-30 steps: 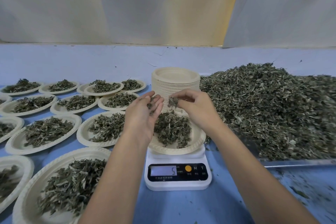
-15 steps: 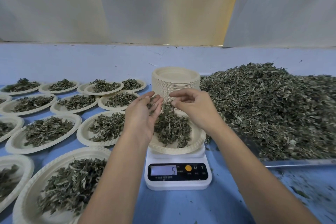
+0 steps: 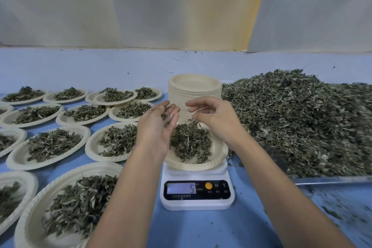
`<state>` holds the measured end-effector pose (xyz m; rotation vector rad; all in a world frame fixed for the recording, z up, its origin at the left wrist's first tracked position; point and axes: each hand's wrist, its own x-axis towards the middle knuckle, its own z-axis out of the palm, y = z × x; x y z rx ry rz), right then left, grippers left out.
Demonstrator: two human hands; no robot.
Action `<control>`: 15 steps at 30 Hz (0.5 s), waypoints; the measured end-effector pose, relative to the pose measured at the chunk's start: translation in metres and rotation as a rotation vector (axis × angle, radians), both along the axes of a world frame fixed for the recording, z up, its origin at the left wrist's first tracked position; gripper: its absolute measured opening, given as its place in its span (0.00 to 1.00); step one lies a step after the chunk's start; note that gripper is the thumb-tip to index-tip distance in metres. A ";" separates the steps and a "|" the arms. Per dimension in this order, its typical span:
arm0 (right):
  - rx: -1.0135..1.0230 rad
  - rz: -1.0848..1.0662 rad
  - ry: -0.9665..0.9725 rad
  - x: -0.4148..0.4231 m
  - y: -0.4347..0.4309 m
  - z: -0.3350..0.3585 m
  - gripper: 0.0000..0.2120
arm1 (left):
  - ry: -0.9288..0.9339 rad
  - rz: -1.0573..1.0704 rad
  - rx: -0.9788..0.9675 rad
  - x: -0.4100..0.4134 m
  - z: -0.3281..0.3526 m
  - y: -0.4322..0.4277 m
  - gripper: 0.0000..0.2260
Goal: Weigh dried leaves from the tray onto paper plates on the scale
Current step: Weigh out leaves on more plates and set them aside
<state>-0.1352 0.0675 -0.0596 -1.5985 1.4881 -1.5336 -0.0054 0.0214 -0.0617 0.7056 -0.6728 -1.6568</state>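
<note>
A white digital scale (image 3: 198,199) stands at the centre with a paper plate (image 3: 220,154) on it, and its display shows 5. A mound of dried leaves (image 3: 189,143) lies on that plate. My left hand (image 3: 155,127) hovers over the plate's left side, palm tilted inward, with a few leaves resting in the cupped palm. My right hand (image 3: 215,121) hangs above the plate's far right side with loosely curled, spread fingers and nothing in them. The big heap of dried leaves (image 3: 302,119) fills the metal tray (image 3: 332,180) at the right.
A tall stack of empty paper plates (image 3: 194,86) stands just behind the scale. Several filled plates (image 3: 52,145) cover the blue table to the left, one large at the front left (image 3: 60,213). Leaf crumbs litter the table at the front right.
My right hand pinched a tuft of leaves above the plate a second ago; its fingers have since spread and the tuft is gone. The left hand has hardly moved.
</note>
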 end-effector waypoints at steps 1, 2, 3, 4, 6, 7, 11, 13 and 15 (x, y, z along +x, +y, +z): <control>-0.004 0.013 -0.029 0.000 0.000 0.000 0.15 | 0.004 -0.001 0.000 0.000 0.000 0.000 0.10; -0.011 0.030 -0.069 0.000 0.000 0.001 0.14 | 0.003 -0.001 0.001 0.000 0.000 0.000 0.10; -0.018 0.048 -0.111 0.001 0.000 0.001 0.13 | 0.001 0.001 0.003 0.000 0.000 0.000 0.10; -0.023 0.063 -0.148 0.001 0.000 0.001 0.13 | -0.001 0.004 0.005 0.000 0.000 0.000 0.10; -0.022 0.073 -0.174 0.000 0.000 0.000 0.12 | -0.001 0.008 0.008 0.000 0.000 0.000 0.10; -0.017 0.070 -0.166 0.000 -0.001 -0.001 0.12 | -0.002 0.007 0.008 0.000 0.000 0.000 0.10; 0.001 0.074 -0.176 -0.001 -0.003 -0.003 0.10 | -0.006 0.004 0.008 -0.001 0.000 0.002 0.10; 0.000 0.042 -0.163 -0.002 -0.004 -0.004 0.07 | -0.008 0.002 0.007 -0.001 0.001 0.003 0.10; -0.009 -0.005 -0.123 -0.003 -0.005 -0.005 0.06 | -0.012 -0.003 0.004 -0.001 0.001 0.003 0.10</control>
